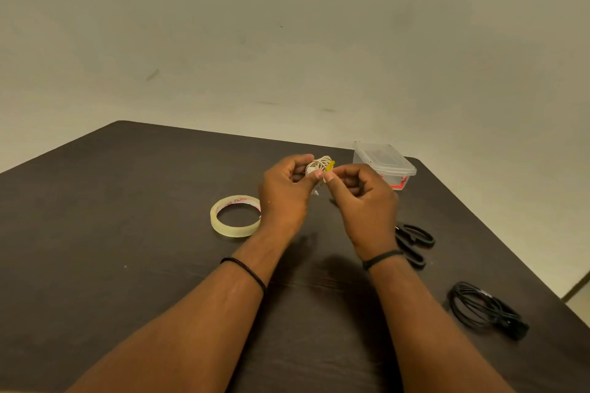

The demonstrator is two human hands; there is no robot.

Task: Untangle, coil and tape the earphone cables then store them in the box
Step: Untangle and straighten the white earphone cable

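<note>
Both hands are raised over the dark table [127, 233], fingers curled around a small coil of white earphone cable [320, 165]; the left hand [285, 191] grips the coil from its side, thumb tip pressed on the loops, while the right hand [364, 198] pinches it from the opposite side — a short yellowish piece [329, 166] sits on the coil just above the right thumb; what it is cannot be told. A roll of clear tape [235, 216] lies flat just left of the left wrist; a clear plastic box [384, 163] with its lid on stands beyond the right hand, partly hidden by it; black-handled scissors [415, 244] lie just right of the right wrist; a coiled black earphone cable [485, 309] rests farther right, beside the right forearm.
</note>
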